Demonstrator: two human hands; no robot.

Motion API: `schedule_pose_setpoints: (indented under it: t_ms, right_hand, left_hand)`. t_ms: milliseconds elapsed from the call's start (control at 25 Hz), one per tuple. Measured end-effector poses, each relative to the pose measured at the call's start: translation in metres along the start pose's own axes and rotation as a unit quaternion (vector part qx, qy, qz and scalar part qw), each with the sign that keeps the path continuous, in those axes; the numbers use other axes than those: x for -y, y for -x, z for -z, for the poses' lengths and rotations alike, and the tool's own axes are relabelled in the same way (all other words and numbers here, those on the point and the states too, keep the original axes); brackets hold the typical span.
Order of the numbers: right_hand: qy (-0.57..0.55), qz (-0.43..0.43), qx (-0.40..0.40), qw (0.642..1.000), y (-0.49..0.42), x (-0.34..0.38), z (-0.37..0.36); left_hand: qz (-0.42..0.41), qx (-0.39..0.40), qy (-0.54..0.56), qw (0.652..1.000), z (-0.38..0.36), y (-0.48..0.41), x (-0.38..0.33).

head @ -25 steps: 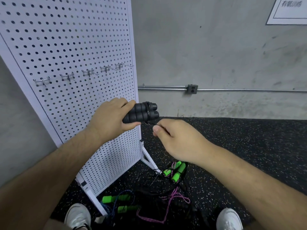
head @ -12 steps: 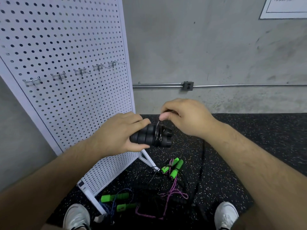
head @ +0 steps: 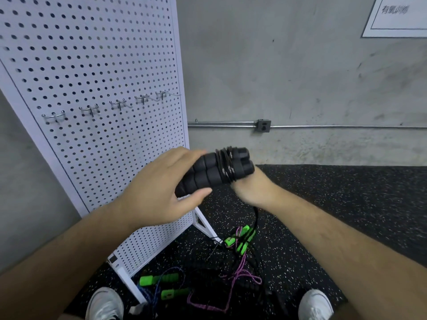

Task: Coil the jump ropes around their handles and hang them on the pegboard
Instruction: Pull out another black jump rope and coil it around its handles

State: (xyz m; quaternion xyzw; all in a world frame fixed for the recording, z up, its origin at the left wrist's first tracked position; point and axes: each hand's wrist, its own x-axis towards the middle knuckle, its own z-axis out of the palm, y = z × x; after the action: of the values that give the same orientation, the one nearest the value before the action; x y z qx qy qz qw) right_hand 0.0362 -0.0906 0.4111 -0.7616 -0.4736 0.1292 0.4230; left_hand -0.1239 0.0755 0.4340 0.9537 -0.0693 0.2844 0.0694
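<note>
On speckled rubber floor point(head: 346, 204), concrete wall point(head: 277, 77) behind.

White hole-dotted pegboard point(head: 92, 54), black handles point(head: 203, 176) and black rope point(head: 227, 166), green handles point(head: 159, 279), purple rope point(head: 239, 267), white-speckled black mat point(head: 346, 204).

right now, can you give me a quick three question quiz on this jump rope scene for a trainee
1. True or false: the pegboard hooks are all bare.
2. What does the left hand grip? A the black handles wound with black cord; B a purple rope; C a hook.
3. Fill in: the loose handles on the floor mat are ___ in colour.
Key: 1 true; 2 A; 3 green.
</note>
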Motion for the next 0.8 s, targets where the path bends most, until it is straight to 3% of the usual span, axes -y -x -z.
schedule_pose_setpoints:
  t_ms: [160,360,600,800]
  right_hand:
    - [0.097,0.013,0.068,0.993,0.008,0.007,-0.032]
    - [0.171,0.023,0.052,0.984,0.012,0.021,-0.037]
    - [0.251,0.028,0.040,0.967,0.021,0.041,-0.014]
    - [0.346,0.068,-0.041,0.935,0.015,0.037,0.003]
  left_hand:
    - [0.062,-0.021,-0.110,0.992,-0.003,-0.010,0.033]
    - [0.086,0.033,-0.171,0.981,-0.016,-0.014,0.071]
    - [0.070,0.096,-0.138,0.983,-0.034,-0.008,0.081]
    - [0.029,0.119,-0.102,0.987,-0.044,-0.004,0.074]
